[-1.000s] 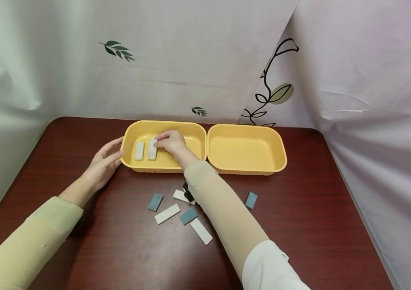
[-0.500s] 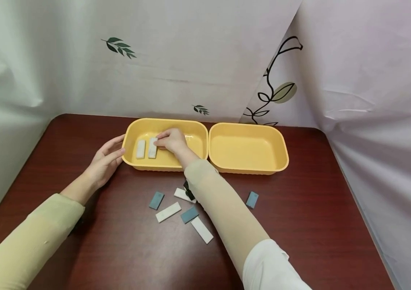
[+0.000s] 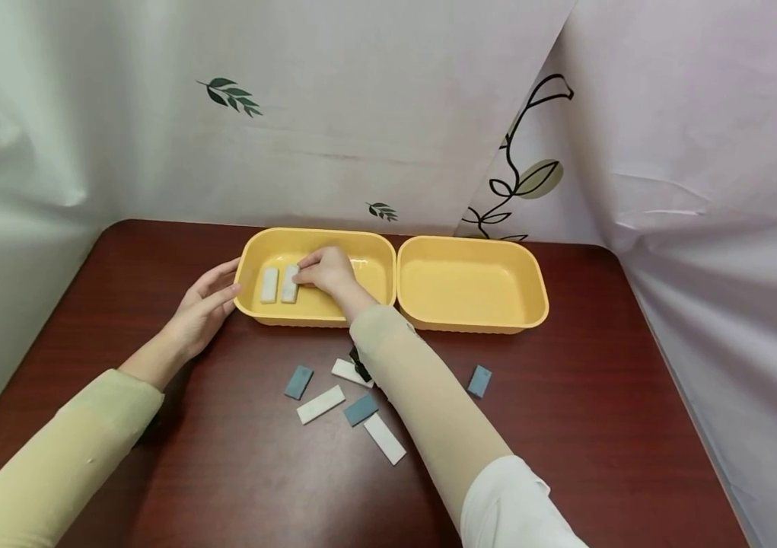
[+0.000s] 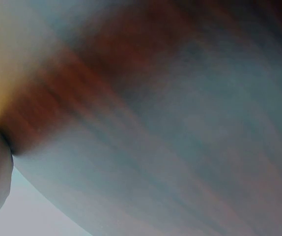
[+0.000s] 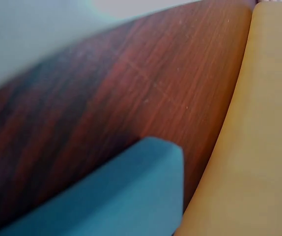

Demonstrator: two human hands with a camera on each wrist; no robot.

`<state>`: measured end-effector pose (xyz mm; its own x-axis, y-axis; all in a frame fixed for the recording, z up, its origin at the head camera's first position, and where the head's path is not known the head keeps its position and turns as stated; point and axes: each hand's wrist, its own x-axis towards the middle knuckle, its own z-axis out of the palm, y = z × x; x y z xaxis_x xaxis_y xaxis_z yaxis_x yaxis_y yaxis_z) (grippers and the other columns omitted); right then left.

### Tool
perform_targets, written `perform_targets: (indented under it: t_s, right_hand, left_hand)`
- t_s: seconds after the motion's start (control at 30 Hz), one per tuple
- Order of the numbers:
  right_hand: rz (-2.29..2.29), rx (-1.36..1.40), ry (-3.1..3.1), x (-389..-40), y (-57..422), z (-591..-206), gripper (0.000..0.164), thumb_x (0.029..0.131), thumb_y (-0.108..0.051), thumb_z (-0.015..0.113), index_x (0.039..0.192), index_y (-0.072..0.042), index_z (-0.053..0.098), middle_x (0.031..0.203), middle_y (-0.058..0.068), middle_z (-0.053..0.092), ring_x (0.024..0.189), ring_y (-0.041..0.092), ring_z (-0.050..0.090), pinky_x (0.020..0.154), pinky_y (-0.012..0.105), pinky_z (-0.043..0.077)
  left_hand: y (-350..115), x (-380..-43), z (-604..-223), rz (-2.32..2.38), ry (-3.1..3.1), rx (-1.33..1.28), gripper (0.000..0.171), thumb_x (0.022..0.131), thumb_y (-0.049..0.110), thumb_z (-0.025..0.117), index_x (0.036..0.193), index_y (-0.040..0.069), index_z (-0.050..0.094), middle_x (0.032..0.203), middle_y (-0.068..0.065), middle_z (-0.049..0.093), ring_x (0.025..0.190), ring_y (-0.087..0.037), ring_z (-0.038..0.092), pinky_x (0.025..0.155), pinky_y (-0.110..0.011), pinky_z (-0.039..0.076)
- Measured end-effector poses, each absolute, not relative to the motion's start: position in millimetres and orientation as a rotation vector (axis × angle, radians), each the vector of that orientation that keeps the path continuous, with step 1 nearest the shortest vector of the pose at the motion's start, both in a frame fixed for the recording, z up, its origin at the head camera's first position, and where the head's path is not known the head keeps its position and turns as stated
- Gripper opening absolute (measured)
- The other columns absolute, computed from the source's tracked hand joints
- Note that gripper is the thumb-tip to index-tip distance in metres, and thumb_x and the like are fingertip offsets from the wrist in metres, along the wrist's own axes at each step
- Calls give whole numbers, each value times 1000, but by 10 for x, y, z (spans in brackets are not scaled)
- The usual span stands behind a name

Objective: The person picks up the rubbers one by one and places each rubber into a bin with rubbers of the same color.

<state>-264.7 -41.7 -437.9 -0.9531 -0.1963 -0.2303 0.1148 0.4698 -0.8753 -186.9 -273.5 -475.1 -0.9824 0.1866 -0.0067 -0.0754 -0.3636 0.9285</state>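
Observation:
In the head view, my right hand (image 3: 328, 272) reaches into the left yellow tray (image 3: 313, 316). Its thumb and fingers pinch a whitish block (image 3: 289, 285) at the block's right side. Another whitish block (image 3: 269, 285) lies to the left, roughly parallel, a narrow gap away. My left hand (image 3: 199, 312) rests against the tray's left end, fingers fairly straight and thumb by the rim. Most of the left hand is outside the left wrist view, which is blurred. A blue block (image 5: 126, 191) shows close up in the right wrist view.
A second yellow tray (image 3: 472, 326) touches the first on the right. On the dark red table (image 3: 237, 457) lie white blocks (image 3: 320, 404) and blue blocks (image 3: 299, 382), one blue block (image 3: 479, 381) apart at right. My right forearm passes over part of this area.
The pinched block has slid slightly left, narrowing the gap to the other whitish block. Both hands otherwise keep their places; the head view has shifted a little.

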Motion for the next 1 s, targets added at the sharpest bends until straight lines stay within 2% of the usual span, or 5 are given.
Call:
perform_targets:
  t_s: [0.1, 0.27, 0.5, 0.7, 1.0]
  right_hand:
    - [-1388, -103, 2484, -2655, -405, -4378, 21, 87, -9, 89, 106, -3, 83, 111, 10, 82, 102, 22, 73, 72, 15, 47]
    - [-1370, -113, 2485, -2660, -401, -4387, 23, 87, -8, 88, 109, -3, 83, 108, 10, 82, 103, 23, 75, 76, 17, 52]
    - [-1445, -112, 2403, -2653, -416, -4403, 27, 85, 1, 88, 110, 3, 79, 106, 16, 82, 103, 27, 78, 69, 15, 50]
    - [-1460, -129, 2369, -2638, -408, -4394, 32, 83, 5, 88, 114, 3, 77, 109, 18, 80, 105, 28, 76, 74, 18, 55]
    - [-1432, -163, 2375, -2642, -418, -4392, 36, 83, 4, 88, 116, 3, 75, 111, 18, 79, 105, 28, 75, 71, 15, 49]
  left_hand:
    - [-2725, -1867, -4749, 2468, 1664, 140, 40, 109, -2, 51, 141, 20, 59, 141, 1, 57, 121, -5, 65, 101, -16, 56]
    - [-2715, -1865, -4748, 2462, 1673, 132, 40, 109, -2, 52, 142, 19, 58, 140, 2, 58, 122, -5, 65, 101, -16, 56]
    - [-2723, -1851, -4758, 2463, 1683, 139, 40, 109, -2, 51, 141, 20, 59, 140, 2, 59, 121, -5, 65, 100, -16, 57]
    - [-2726, -1847, -4761, 2456, 1690, 146, 40, 109, -1, 52, 142, 20, 59, 140, 3, 59, 121, -5, 65, 100, -16, 57]
    - [-2738, -1852, -4755, 2466, 1684, 149, 40, 109, -2, 51, 142, 20, 60, 140, 2, 60, 121, -6, 66, 100, -16, 57]
